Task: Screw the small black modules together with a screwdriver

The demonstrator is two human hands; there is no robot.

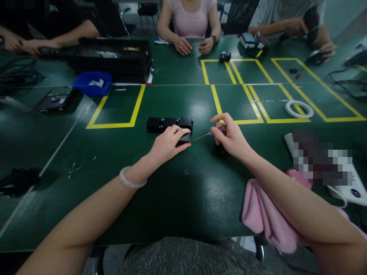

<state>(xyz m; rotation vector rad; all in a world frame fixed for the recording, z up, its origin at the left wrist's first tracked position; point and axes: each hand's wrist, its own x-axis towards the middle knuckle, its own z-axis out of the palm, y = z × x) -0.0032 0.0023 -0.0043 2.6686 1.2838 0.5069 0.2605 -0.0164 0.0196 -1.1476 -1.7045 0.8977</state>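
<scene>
My left hand grips a small black block on the green table, thumb at its near side and fingers over its top. Just behind it lies a row of black blocks with small metal screws at their joints. In my right hand is a thin screwdriver, its tip meeting the right end of the held block. A dark object, hard to make out, sits on the table under my right hand. Two small screws lie in front of my left hand.
Several loose screws lie at the left, near a black bundle. Further back are a blue bin and a long black housing. To the right are a tape roll, a pink cloth and a white power strip. Three people work opposite.
</scene>
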